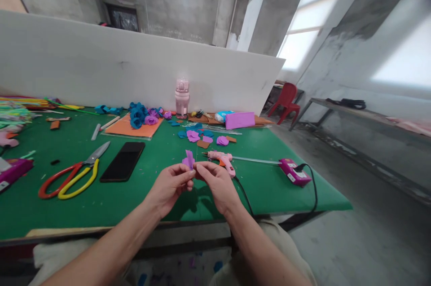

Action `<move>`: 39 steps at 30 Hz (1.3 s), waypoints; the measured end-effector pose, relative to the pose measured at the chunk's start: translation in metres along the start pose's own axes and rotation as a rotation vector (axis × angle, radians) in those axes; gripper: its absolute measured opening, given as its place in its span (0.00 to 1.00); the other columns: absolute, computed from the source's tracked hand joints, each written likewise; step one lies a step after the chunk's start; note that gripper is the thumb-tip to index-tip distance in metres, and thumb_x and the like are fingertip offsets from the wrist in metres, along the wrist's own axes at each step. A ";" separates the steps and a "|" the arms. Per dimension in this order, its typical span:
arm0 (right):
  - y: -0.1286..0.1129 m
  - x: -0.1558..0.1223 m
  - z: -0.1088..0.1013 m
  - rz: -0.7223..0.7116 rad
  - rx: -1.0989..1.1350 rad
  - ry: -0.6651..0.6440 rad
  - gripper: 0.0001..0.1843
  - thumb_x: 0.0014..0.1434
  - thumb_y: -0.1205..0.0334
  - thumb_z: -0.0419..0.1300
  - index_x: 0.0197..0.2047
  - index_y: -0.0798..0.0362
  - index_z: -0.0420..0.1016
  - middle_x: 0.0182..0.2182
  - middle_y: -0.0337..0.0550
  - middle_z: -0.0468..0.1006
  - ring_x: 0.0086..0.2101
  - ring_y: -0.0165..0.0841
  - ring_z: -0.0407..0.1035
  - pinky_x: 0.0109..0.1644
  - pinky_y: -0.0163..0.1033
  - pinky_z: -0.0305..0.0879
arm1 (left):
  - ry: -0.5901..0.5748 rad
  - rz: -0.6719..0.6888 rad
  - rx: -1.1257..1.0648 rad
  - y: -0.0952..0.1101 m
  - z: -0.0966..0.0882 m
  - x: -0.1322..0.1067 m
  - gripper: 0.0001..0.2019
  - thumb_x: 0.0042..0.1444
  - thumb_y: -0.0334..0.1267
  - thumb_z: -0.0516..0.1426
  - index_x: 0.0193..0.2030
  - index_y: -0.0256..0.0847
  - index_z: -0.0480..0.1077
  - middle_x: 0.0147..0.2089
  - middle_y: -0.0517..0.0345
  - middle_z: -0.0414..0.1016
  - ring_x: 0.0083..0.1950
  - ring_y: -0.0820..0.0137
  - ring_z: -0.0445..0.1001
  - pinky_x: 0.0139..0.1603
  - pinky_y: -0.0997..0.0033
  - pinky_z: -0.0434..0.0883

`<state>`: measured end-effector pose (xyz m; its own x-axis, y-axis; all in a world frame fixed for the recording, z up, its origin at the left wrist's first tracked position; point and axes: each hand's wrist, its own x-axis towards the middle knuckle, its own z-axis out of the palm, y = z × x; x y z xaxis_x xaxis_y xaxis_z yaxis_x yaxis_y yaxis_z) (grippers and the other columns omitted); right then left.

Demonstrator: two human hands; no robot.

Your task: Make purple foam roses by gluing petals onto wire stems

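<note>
Both forearms came in from the bottom edge, converging over the near edge of the green table (101, 205). Left hand (168, 187) was palm-in, fingers curled, thumb and forefinger pinched on the purple foam piece (189, 160). Right hand (217, 185) mirrored it, fingertips pinched on the same piece from the other side. The piece was held between both hands, just above the table surface, one petal-like flap sticking up; its exact shape was too small to tell. Counts: one pink glue gun (220, 159) lying just beyond the right hand, its black cable (311, 187) looping off the right table edge; one magenta box (294, 172) at the far end of the glue stick, well right of the hands; two pairs of scissors (72, 173), one red-handled, one yellow-handled, stacked on each other to the left; one black phone (123, 161) face-down just beside them; one pink bottle (182, 97) upright against the white partition (101, 66); one orange sheet (129, 129) with a cluster of blue and purple foam roses (143, 114) on its far end, individual count unclear; loose purple, blue and brown cut-outs (202, 137) scattered mid-table; one red chair (286, 99) past the table's far end.
</note>
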<state>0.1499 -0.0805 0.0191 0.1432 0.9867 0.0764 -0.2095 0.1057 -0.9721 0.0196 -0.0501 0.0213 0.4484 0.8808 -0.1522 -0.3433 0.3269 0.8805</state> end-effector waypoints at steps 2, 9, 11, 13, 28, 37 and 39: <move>0.000 -0.001 0.000 -0.015 -0.017 0.011 0.10 0.47 0.57 0.63 0.32 0.54 0.77 0.29 0.40 0.77 0.33 0.30 0.70 0.43 0.36 0.64 | -0.007 0.002 0.026 -0.002 0.001 0.000 0.10 0.40 0.34 0.66 0.25 0.35 0.68 0.19 0.64 0.67 0.20 0.80 0.65 0.22 0.81 0.64; -0.002 -0.003 -0.001 0.012 -0.054 0.031 0.12 0.42 0.57 0.67 0.28 0.56 0.74 0.25 0.38 0.74 0.28 0.28 0.67 0.36 0.35 0.63 | 0.007 0.061 0.134 -0.006 0.005 0.000 0.11 0.39 0.36 0.65 0.23 0.35 0.67 0.20 0.65 0.67 0.20 0.80 0.65 0.22 0.80 0.64; -0.002 -0.003 -0.003 0.022 -0.028 0.006 0.13 0.41 0.57 0.68 0.28 0.56 0.74 0.26 0.38 0.74 0.29 0.28 0.67 0.37 0.34 0.62 | 0.026 0.065 0.159 -0.005 0.006 -0.001 0.11 0.39 0.36 0.65 0.23 0.35 0.66 0.19 0.65 0.67 0.20 0.80 0.65 0.21 0.80 0.63; -0.003 -0.002 -0.004 0.031 0.022 -0.030 0.14 0.43 0.56 0.66 0.32 0.55 0.74 0.29 0.39 0.75 0.30 0.28 0.67 0.38 0.35 0.63 | 0.050 0.066 0.164 -0.004 0.007 -0.001 0.12 0.39 0.36 0.65 0.23 0.35 0.66 0.19 0.65 0.67 0.19 0.80 0.65 0.21 0.81 0.62; 0.003 -0.002 0.003 -0.206 -0.504 0.153 0.10 0.48 0.55 0.63 0.29 0.53 0.78 0.27 0.43 0.79 0.28 0.35 0.71 0.33 0.39 0.67 | 0.165 0.270 0.526 -0.001 0.007 -0.002 0.06 0.44 0.34 0.59 0.24 0.37 0.66 0.17 0.65 0.67 0.20 0.77 0.65 0.22 0.79 0.63; -0.003 -0.004 0.002 -0.206 -0.329 0.158 0.11 0.49 0.56 0.61 0.31 0.55 0.77 0.26 0.41 0.78 0.27 0.33 0.71 0.34 0.37 0.67 | 0.006 0.108 0.314 -0.001 0.011 -0.007 0.10 0.43 0.40 0.61 0.26 0.36 0.67 0.20 0.63 0.69 0.20 0.76 0.68 0.21 0.78 0.64; 0.000 -0.003 0.001 -0.169 -0.268 0.135 0.11 0.49 0.55 0.62 0.31 0.55 0.77 0.25 0.40 0.78 0.27 0.32 0.71 0.33 0.36 0.66 | 0.027 0.132 0.328 -0.001 0.012 -0.008 0.10 0.43 0.40 0.62 0.25 0.36 0.67 0.21 0.62 0.70 0.20 0.77 0.68 0.21 0.78 0.65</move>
<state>0.1482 -0.0838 0.0196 0.2845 0.9311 0.2283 0.0869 0.2122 -0.9734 0.0265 -0.0618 0.0272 0.3943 0.9183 -0.0350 -0.1119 0.0858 0.9900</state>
